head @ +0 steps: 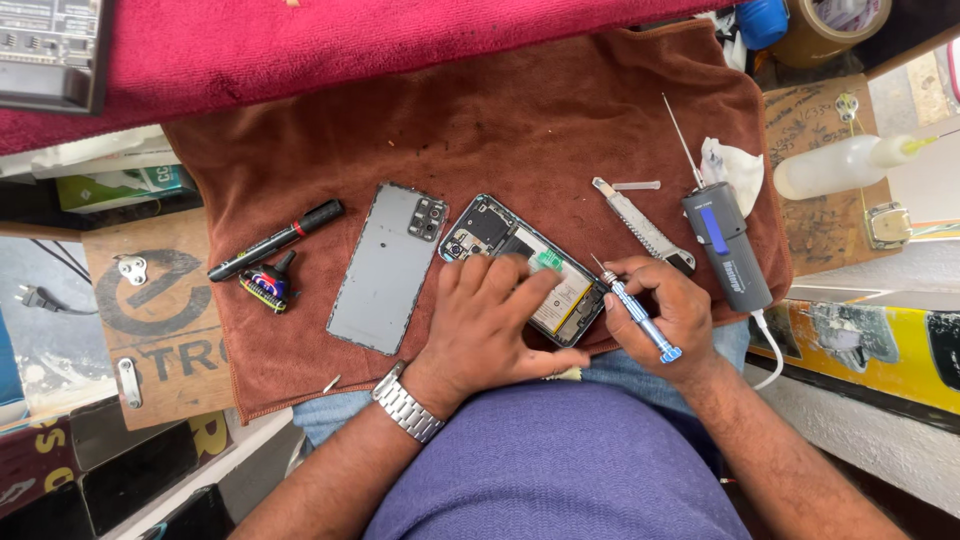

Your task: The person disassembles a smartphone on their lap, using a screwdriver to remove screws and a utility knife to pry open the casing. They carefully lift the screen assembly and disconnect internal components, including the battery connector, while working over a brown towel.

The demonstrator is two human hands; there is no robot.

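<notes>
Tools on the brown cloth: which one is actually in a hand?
The blue-handled screwdriver, gripped in the right hand; the utility knife and black marker lie untouched.

I am seeing bright, even daylight washing the rust-brown terry towel; shadows under things are lying soft and short. Focus is holding sharp at centre. The pale wall strip at right is blowing out slightly. Straight edges are bowing toward the corners, and the lower-left corner is sitting dim.
</notes>
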